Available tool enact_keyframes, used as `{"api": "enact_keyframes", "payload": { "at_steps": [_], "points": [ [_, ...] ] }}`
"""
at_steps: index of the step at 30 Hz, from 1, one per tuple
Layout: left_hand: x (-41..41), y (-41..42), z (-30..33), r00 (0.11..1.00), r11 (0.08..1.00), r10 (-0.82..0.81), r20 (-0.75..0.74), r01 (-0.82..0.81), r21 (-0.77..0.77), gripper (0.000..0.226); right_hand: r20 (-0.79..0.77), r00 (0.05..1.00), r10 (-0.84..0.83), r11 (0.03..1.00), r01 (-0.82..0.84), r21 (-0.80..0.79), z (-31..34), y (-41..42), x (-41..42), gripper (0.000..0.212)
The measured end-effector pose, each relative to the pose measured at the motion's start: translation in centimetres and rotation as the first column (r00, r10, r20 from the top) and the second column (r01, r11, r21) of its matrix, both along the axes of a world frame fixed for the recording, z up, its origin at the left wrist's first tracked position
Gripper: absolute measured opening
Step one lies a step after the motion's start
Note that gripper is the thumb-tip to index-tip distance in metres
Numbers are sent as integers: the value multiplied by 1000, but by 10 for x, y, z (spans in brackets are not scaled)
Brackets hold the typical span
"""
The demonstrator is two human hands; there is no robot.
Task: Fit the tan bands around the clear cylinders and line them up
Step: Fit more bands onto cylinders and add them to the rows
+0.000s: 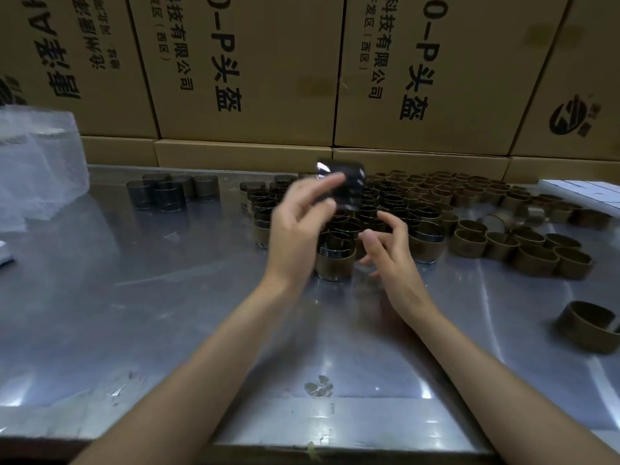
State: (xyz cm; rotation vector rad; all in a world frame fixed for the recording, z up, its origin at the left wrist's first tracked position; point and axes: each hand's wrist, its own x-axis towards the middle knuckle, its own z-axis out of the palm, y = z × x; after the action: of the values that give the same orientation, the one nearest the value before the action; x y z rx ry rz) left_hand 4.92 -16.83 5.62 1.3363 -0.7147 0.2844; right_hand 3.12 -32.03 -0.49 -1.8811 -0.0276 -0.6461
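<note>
The left hand [298, 226] pinched a clear glass cylinder [345, 186] above the banded cylinders [335, 260] on the steel table [167, 313]; the right hand [389, 250] hovered empty, fingers loosely curled, beside loose tan bands [523, 250].

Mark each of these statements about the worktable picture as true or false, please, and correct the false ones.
1. The left hand holds a clear cylinder lifted above the table. True.
2. The right hand grips a tan band. False: its fingers are loosely curled and hold nothing.
3. Loose tan bands lie to the right of the hands. True.
4. Wooden crates stand behind the table. False: printed cardboard boxes stand there.
5. A small group of cylinders stands apart at the far left of the metal table. True.
</note>
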Motion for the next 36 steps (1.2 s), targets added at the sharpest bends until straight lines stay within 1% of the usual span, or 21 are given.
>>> {"api": "enact_keyframes", "payload": {
  "at_steps": [2, 4, 6, 8, 10, 13, 15, 17, 19, 22, 24, 26, 27, 30, 32, 33, 34, 35, 36],
  "points": [
    [-14, -11, -13, 990, 990, -139, -22, 139, 26, 34, 98, 995, 8, 999, -13, 50, 2, 2, -4, 72],
    [-21, -16, -25, 965, 962, -263, -21, 264, 69, 33, 182, 983, -25, 995, 7, 97, 5, 2, -10, 60],
    [-18, -17, -31, 946, 943, -321, -41, 323, 78, 33, 219, 972, -79, 994, 61, 90, 10, 1, -15, 57],
    [-13, -16, -34, 957, 953, -285, -52, 289, 92, 32, 229, 966, -119, 991, 100, 92, 13, -1, -18, 60],
    [-7, -16, -39, 986, 966, -168, -22, 169, 198, 36, 219, 962, -160, 985, 143, 94, 15, -6, -18, 66],
    [-1, -16, -51, 997, 920, -28, 72, -3, 392, 39, 137, 965, -224, 974, 225, 13, 18, -16, -19, 64],
    [4, -16, -59, 987, 850, 3, 164, -89, 520, 41, 43, 961, -275, 957, 278, -84, 18, -22, -19, 55],
    [6, -17, -64, 983, 779, -14, 182, -103, 619, 47, -40, 946, -322, 929, 307, -206, 17, -26, -19, 48],
    [8, -18, -67, 990, 730, -25, 137, -75, 679, 57, -132, 924, -359, 897, 303, -321, 16, -28, -18, 47],
    [10, -19, -68, 995, 698, -17, 97, -58, 714, 70, -274, 888, -371, 862, 219, -458, 14, -28, -18, 55],
    [11, -19, -68, 994, 681, -7, 111, -76, 728, 75, -321, 881, -349, 855, 159, -494, 13, -29, -18, 58],
    [11, -19, -66, 993, 667, -5, 117, -84, 741, 78, -355, 888, -292, 873, 95, -479, 13, -30, -17, 58],
    [11, -18, -65, 993, 667, -15, 113, -75, 741, 76, -384, 892, -238, 896, 49, -442, 14, -30, -17, 60],
    [10, -17, -62, 993, 684, -50, 103, -42, 728, 61, -476, 879, -31, 966, -97, -242, 17, -30, -21, 65],
    [10, -17, -62, 996, 685, -40, 76, -28, 728, 63, -465, 885, 32, 981, -117, -154, 20, -29, -23, 70],
    [11, -17, -61, 998, 680, -28, 65, -29, 732, 69, -420, 907, 17, 990, -75, -123, 20, -30, -22, 69],
    [12, -18, -62, 998, 671, -15, 65, -38, 740, 74, -355, 934, -49, 995, 13, -102, 20, -32, -21, 65],
    [13, -18, -62, 997, 661, -6, 73, -51, 748, 77, -293, 942, -164, 985, 139, -104, 19, -37, -18, 58],
    [13, -18, -63, 997, 655, -4, 78, -57, 754, 79, -253, 916, -311, 949, 282, -143, 17, -42, -16, 49]
  ]
}}
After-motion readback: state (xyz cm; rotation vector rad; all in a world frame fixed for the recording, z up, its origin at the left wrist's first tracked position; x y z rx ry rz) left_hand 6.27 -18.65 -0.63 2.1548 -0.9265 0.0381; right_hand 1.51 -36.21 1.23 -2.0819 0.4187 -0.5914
